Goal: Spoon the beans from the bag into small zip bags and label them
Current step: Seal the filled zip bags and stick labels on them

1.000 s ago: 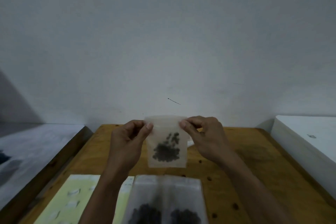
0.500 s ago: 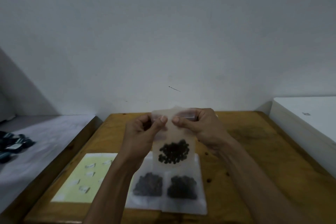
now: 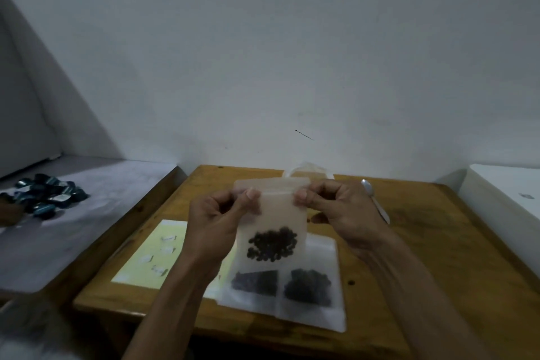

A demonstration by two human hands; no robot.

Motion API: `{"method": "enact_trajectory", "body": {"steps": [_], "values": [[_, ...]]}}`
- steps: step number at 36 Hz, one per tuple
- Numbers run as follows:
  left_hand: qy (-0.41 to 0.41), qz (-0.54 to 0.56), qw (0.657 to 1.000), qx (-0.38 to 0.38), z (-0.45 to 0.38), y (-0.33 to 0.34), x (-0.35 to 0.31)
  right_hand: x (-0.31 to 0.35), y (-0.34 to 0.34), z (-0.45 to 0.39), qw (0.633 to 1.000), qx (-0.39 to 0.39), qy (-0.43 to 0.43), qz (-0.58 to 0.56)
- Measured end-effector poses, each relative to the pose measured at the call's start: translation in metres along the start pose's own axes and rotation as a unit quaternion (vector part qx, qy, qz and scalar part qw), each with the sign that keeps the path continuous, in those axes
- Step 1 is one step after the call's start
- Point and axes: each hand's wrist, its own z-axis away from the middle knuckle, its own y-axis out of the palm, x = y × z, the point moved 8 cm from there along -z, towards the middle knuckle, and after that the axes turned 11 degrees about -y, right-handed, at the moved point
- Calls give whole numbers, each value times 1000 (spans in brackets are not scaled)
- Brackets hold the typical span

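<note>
Now we are pinching the zip bag (image 3: 271, 213) above the wooden worktop (image 3: 438, 257).
Left hand (image 3: 217, 222) and right hand (image 3: 342, 210) are each closing a grip on its top strip; a plain grey wall (image 3: 263, 53) is standing behind.

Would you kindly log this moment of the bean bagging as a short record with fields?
held item: small frosted plastic zip bag, upright above the table, dark beans pooled at its bottom
left hand: pinching the zip strip at its left end
right hand: pinching the zip strip at its right end
on wooden table: two flat frosted bags of dark beans, pale yellow label sheet, metal spoon
label on held bag: none visible
</note>
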Motion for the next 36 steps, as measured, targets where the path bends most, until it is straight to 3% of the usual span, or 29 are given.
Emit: {"method": "enact_trajectory", "body": {"steps": [7, 13, 17, 22, 27, 36], "values": [[10, 46, 995, -84, 20, -56, 1, 10, 57, -7, 998, 48, -25, 12], [-78, 92, 988, -92, 21, -96, 13, 6, 110, -27, 997, 71, -26, -34], [-91, 130, 976, -146, 21, -127, 22, -9, 146, -37, 993, 93, -6, -66], [-89, 160, 945, -271, 26, -191, 28, -52, 164, -53, 988, 111, -8, 109], [-104, 151, 915, -359, 27, -246, 35, -93, 188, -62, 949, 166, 23, 265], [-141, 114, 919, -351, 1, -259, 48, -126, 240, -80, 884, 216, 35, 413]]}}
